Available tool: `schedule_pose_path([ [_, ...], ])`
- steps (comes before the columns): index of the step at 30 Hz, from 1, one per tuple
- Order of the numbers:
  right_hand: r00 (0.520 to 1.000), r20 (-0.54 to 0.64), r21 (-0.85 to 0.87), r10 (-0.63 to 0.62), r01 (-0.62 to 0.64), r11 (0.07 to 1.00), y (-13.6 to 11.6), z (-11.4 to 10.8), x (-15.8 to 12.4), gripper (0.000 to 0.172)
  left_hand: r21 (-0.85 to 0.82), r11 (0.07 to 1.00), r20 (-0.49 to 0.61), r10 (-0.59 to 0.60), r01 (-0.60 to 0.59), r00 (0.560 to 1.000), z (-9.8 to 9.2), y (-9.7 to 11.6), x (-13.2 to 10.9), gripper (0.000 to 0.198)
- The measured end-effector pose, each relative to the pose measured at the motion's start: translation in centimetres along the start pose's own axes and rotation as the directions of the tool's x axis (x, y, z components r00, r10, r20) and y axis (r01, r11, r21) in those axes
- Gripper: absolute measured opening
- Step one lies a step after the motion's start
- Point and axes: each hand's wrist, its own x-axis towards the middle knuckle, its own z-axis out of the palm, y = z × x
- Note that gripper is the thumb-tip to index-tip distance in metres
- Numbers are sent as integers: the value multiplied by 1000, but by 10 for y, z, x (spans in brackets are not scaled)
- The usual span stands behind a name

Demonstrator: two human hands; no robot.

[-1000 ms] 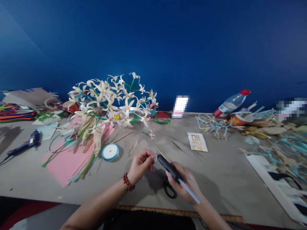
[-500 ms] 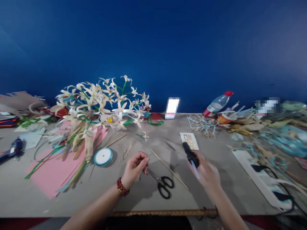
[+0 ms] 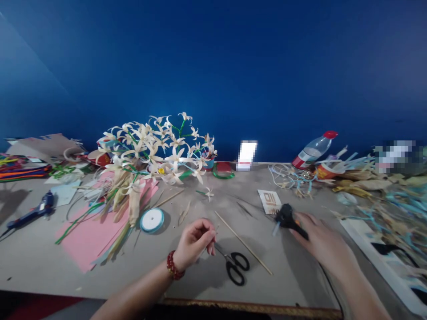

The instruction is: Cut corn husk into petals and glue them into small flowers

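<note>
My left hand hovers just above the table with a red bead bracelet on the wrist. Its fingers are pinched together on something small and pale that I cannot make out. Black scissors lie just right of it, next to a thin wooden stick. My right hand reaches forward to the right, its fingers closed over the handle of a black glue gun. The gun rests on the table beside a small printed card.
A bunch of pale paper flowers lies on pink paper at the left, with a white ribbon spool nearby. A blue glue gun lies far left. A plastic bottle and craft scraps crowd the right.
My right hand carried the black glue gun away from my left hand, rightward and forward, and lowered it onto the table by the card. My left hand kept its pinch and barely moved.
</note>
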Motion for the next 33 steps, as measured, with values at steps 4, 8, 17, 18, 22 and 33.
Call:
schedule_pose_path([
  [4, 1000, -29, 547, -8, 22, 837, -83, -27, 3, 21, 10, 1000, 38, -25, 25, 999, 3, 4, -3, 25],
  [8, 982, 147, 909, -117, -88, 408, -162, -25, 8, 15, 12, 998, 72, -61, 60, 996, 5, 3, -5, 22],
  [17, 971, 219, 975, -94, -215, 52, -184, 2, 14, 19, -70, 993, 84, -85, 91, 993, 4, -1, -3, 24],
  [18, 974, 205, 978, -96, -200, 54, -184, 3, 14, 18, -73, 992, 84, -94, 100, 992, 4, -1, -3, 24],
  [22, 978, 174, 985, -114, -171, 37, -185, 6, 16, 13, -81, 989, 78, -122, 128, 990, 4, -1, -2, 26],
  [33, 991, 46, 988, -127, -26, 153, -184, 8, 23, 11, -128, 982, 87, -131, 142, 988, 2, -3, -1, 25],
])
